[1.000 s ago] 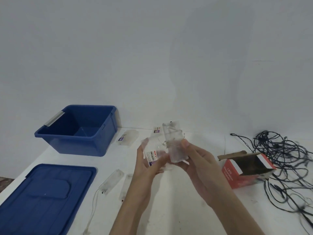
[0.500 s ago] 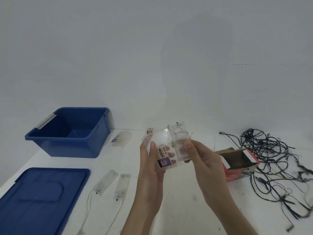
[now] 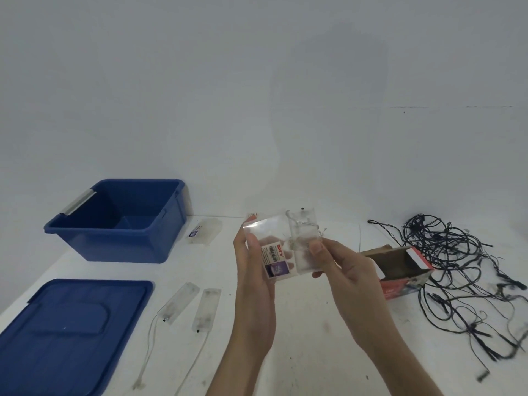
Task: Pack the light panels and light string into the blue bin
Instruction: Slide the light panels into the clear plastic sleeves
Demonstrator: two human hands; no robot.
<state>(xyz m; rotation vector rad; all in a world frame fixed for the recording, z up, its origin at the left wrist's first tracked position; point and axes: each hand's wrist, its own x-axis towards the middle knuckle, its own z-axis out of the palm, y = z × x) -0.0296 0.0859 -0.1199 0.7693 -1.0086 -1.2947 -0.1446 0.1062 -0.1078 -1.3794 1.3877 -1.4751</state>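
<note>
Spanning the lower field, a white table (image 3: 200, 261) is shown carrying every item. Its near left corner is covered by a blue lid (image 3: 71, 335), laid flat. The blue bin (image 3: 120, 244) is set at the far left edge, open at the top, with only its bare floor seen inside. Along the right edge the light string (image 3: 457, 270) is spread in a loose dark tangle, well apart from the bin. A red cardboard box (image 3: 400, 270) is laid on its side just beside the tangle, its open mouth turned towards the far left.

Above the middle of the table the left hand (image 3: 251, 270) is raised upright, and a labelled packet (image 3: 274, 261) of clear film is held between its thumb and fingers. The right hand (image 3: 343, 270) is closed round a clear panel (image 3: 303, 244), thumb pressed on the front, with a small coil of wire seen at the panel's top. Packet and panel are overlapped; it cannot be told whether the panel is partly inside the packet.

A bare panel (image 3: 178, 302) and a second bare panel (image 3: 206, 308) are laid side by side between the lid and the left forearm, their thin leads trailed towards the near edge. A wrapped panel (image 3: 204, 231) is laid at the far edge, just beside the bin's right wall.
</note>
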